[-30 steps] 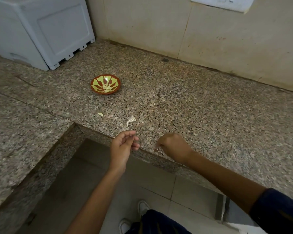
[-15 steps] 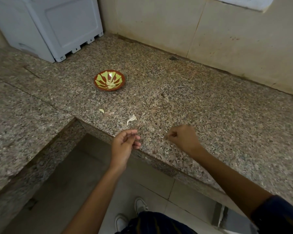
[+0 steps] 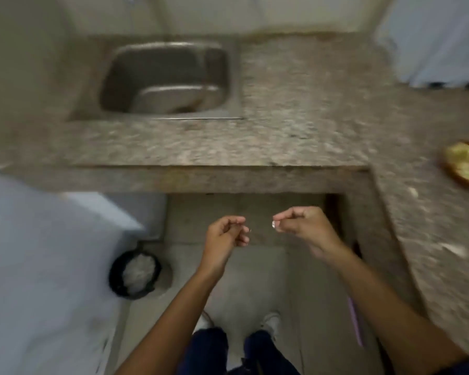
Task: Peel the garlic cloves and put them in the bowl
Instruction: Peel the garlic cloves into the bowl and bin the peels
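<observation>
My right hand (image 3: 303, 226) pinches a small pale garlic bit (image 3: 273, 224), left hand (image 3: 225, 235) curled, maybe pinching something – can't tell; the brown-rimmed, yellow-patterned bowl (image 3: 465, 165) sits at 3 o'clock – contents blurred.

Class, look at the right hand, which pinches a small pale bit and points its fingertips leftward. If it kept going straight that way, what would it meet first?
Most likely the left hand: the right hand points its pinched pale bit across a short open gap at it. Depth is blurred, so it might pass just in front.
</observation>
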